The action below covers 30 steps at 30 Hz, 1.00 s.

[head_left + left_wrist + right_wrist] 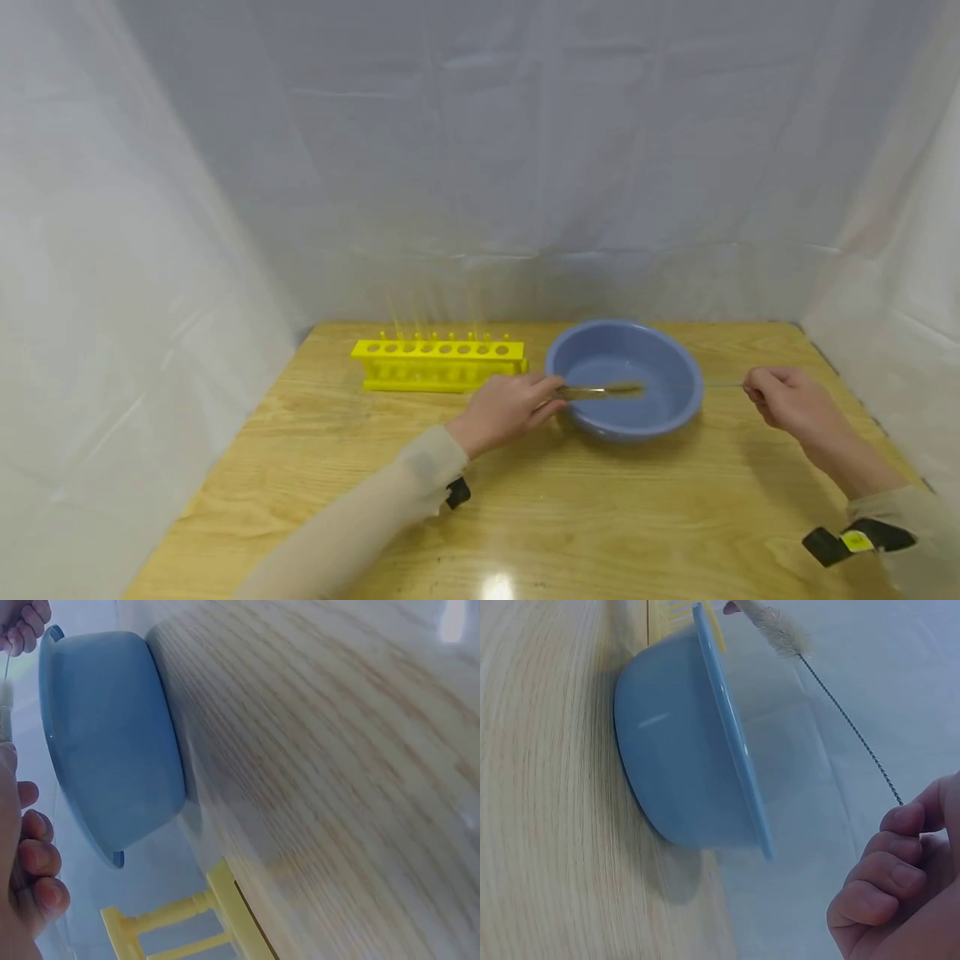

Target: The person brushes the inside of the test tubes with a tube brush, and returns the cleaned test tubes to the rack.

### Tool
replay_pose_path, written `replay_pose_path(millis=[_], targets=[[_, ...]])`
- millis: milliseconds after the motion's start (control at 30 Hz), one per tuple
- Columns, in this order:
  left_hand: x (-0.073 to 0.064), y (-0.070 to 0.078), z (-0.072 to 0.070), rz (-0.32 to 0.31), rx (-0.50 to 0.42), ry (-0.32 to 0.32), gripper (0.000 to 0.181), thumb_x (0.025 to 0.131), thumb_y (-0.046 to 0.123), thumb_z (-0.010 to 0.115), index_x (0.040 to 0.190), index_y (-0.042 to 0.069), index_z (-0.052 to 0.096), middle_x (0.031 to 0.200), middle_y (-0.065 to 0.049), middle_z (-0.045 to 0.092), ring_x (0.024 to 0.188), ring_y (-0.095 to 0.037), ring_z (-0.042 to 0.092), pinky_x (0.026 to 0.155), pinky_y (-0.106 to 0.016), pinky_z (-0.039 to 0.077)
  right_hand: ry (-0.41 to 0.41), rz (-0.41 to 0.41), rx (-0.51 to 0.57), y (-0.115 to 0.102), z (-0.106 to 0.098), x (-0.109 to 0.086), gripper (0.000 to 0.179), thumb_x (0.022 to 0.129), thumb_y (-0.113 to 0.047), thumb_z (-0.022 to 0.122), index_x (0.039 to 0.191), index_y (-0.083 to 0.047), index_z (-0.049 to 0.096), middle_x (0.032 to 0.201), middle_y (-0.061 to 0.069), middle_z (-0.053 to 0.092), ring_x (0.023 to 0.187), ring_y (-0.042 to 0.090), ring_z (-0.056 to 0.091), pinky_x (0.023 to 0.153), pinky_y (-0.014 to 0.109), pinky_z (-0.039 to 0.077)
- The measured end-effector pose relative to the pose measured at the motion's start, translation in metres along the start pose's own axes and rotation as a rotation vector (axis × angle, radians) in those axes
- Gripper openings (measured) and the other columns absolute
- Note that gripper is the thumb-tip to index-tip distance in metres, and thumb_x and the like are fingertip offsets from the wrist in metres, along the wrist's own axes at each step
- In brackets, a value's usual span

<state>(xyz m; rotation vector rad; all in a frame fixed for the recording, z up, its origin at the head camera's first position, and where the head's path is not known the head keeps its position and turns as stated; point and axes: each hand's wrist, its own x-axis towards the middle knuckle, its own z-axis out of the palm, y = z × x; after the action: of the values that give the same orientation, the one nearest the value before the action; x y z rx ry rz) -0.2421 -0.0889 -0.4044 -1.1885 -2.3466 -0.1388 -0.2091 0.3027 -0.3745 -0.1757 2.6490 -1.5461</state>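
Over the blue basin point(626, 432), my left hand point(510, 408) grips a clear glass test tube point(585, 392), held nearly level with its mouth to the right. A test tube brush point(784, 634) reaches into that mouth, its pale bristles partly outside the glass. Beyond the basin's right rim, my right hand point(795, 404) pinches the far end of the brush's thin twisted wire point(847, 720) between thumb and forefinger, the other fingers curled. The wire runs straight across the basin between both hands.
A yellow test tube rack point(438, 350) stands left of the basin, with several thin clear tubes behind its top row. Both rest on the wooden table point(600, 517), toward its back edge. White sheeting point(480, 167) hangs behind and on both sides.
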Motion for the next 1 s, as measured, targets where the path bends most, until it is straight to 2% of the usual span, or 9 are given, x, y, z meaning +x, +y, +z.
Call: replay_pose_path(millis=[167, 267, 400, 567, 700, 1000], targets=[[-0.002, -0.002, 0.000, -0.005, -0.001, 0.025, 0.024, 0.097, 0.035, 0.068, 0.114, 0.018, 0.065, 0.088, 0.005, 0.072, 0.058, -0.004, 0.060, 0.047, -0.016, 0.041, 0.020, -0.012, 0.042, 0.004, -0.007, -0.003, 0.045, 0.108, -0.026, 0.037, 0.068, -0.006, 0.038, 0.055, -0.003, 0.025, 0.049, 0.022, 0.022, 0.050, 0.035, 0.030], [-0.006, -0.002, 0.000, -0.006, 0.007, 0.023, 0.024, 0.097, 0.036, 0.067, 0.112, 0.018, 0.066, 0.088, 0.005, 0.072, 0.057, -0.004, 0.059, 0.045, -0.015, 0.039, 0.004, -0.074, 0.082, 0.009, -0.008, -0.006, 0.044, 0.109, -0.025, 0.040, 0.073, -0.003, 0.051, 0.056, 0.000, 0.030, 0.049, 0.024, 0.027, 0.052, 0.035, 0.032], [-0.010, -0.002, -0.001, -0.013, 0.013, 0.008, 0.025, 0.099, 0.037, 0.064, 0.114, 0.018, 0.067, 0.094, 0.004, 0.074, 0.061, -0.005, 0.063, 0.048, -0.015, 0.043, -0.024, -0.176, 0.138, 0.017, -0.008, -0.006, 0.034, 0.109, -0.021, 0.045, 0.094, -0.002, 0.068, 0.061, -0.001, 0.042, 0.054, 0.024, 0.037, 0.057, 0.032, 0.036], [-0.008, -0.003, -0.006, -0.034, 0.032, 0.009, 0.026, 0.100, 0.037, 0.062, 0.117, 0.018, 0.067, 0.098, 0.004, 0.075, 0.066, -0.006, 0.067, 0.052, -0.020, 0.050, -0.023, -0.254, 0.141, 0.020, -0.008, -0.001, 0.027, 0.108, -0.016, 0.047, 0.101, -0.005, 0.071, 0.064, -0.002, 0.048, 0.058, 0.019, 0.042, 0.060, 0.028, 0.041], [-0.007, -0.004, -0.008, -0.034, 0.053, 0.006, 0.027, 0.101, 0.038, 0.061, 0.118, 0.018, 0.067, 0.097, 0.005, 0.075, 0.066, -0.007, 0.067, 0.051, -0.022, 0.050, -0.015, -0.268, 0.109, 0.018, -0.007, 0.001, 0.028, 0.108, -0.017, 0.046, 0.101, -0.005, 0.070, 0.066, -0.002, 0.050, 0.059, 0.017, 0.044, 0.057, 0.029, 0.040], [-0.007, 0.000, -0.008, -0.028, 0.057, 0.033, 0.024, 0.095, 0.034, 0.071, 0.112, 0.018, 0.066, 0.090, 0.004, 0.073, 0.062, -0.008, 0.065, 0.047, -0.023, 0.048, -0.027, -0.246, 0.028, 0.010, -0.006, 0.001, 0.031, 0.108, -0.020, 0.047, 0.105, 0.003, 0.067, 0.070, 0.001, 0.055, 0.061, 0.016, 0.048, 0.054, 0.030, 0.041]])
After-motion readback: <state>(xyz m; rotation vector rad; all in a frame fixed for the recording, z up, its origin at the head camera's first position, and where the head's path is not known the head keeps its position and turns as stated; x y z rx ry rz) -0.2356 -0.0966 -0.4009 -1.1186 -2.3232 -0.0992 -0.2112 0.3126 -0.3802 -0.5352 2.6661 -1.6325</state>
